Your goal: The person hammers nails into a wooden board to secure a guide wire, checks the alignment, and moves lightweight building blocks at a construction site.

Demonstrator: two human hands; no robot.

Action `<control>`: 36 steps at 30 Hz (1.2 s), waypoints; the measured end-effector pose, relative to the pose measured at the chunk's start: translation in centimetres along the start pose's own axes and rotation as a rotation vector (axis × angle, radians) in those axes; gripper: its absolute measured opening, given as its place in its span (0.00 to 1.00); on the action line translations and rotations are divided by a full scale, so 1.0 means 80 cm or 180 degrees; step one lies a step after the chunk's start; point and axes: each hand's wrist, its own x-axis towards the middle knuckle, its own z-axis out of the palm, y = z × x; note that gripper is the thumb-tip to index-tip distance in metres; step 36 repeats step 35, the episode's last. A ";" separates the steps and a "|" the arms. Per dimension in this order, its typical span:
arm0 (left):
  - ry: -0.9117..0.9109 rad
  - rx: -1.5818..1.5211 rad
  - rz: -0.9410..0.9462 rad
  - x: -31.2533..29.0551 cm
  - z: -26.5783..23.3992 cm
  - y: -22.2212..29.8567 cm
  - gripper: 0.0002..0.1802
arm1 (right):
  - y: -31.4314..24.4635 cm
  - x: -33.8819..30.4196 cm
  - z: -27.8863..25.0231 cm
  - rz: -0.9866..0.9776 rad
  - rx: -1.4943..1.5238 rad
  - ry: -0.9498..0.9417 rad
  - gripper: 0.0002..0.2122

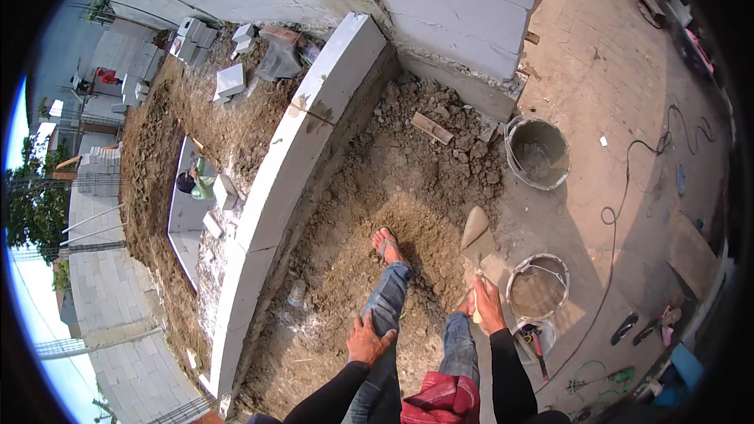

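Observation:
My left hand (370,341) rests on my left knee, its fingers spread and nothing in them. In my right hand (488,306) is the pale handle of a trowel (478,250), whose blade points away from me over the dirt. A tan patch that looks like mortar covers the far part of the blade. Just right of that hand stands a bucket (512,293) holding grey-brown mortar (536,293). Farther off is a second bucket (511,163), tilted, with grey residue inside. My sandalled left foot (387,246) is on the loose soil.
A low white block wall (267,206) runs along my left, meeting a taller wall (459,12) ahead. Rubble holds a short board (432,128). A red-handled tool (537,343) lies by the near bucket. A cable (611,247) crosses the right floor. Beyond the wall is another person (203,182).

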 end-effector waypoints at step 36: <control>-0.0554 -0.0102 -0.0327 0.449 -0.376 0.090 0.40 | -0.440 0.615 0.589 -0.2202 -0.2303 0.1895 0.20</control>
